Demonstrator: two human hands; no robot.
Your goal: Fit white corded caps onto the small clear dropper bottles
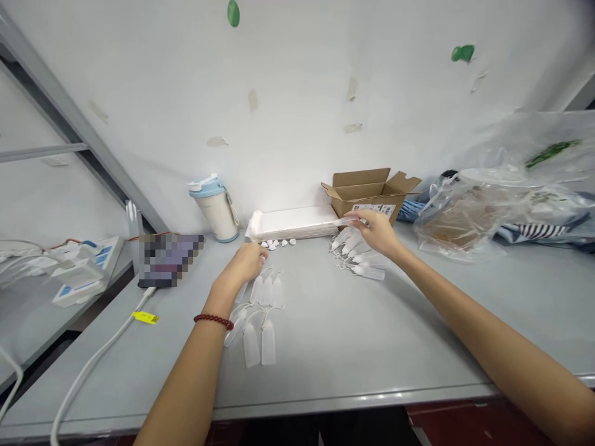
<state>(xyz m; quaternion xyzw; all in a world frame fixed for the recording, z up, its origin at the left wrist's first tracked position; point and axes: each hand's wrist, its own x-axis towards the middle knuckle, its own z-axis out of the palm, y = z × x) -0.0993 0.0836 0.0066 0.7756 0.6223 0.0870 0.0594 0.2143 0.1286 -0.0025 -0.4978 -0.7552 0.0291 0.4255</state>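
My right hand [377,230] reaches to the far side of the grey table [418,334] and pinches a small clear plastic bottle [344,221] lifted above a pile of the same bottles [360,257]. My left hand [245,262] is curled with its fingertips at a row of small white caps [277,243]; whether it holds one is hidden. Several clear bottles [264,291] lie in a row under and in front of this hand, and two more bottles [259,342] lie nearer to me. A red bead bracelet [214,319] sits on my left wrist.
A stack of white flat bags [294,223] lies against the wall, with an open cardboard box [367,191] to its right. A blue-lidded cup [214,208] stands at the left. Clear plastic bags [493,204] fill the right. A white cable [93,365] crosses the left.
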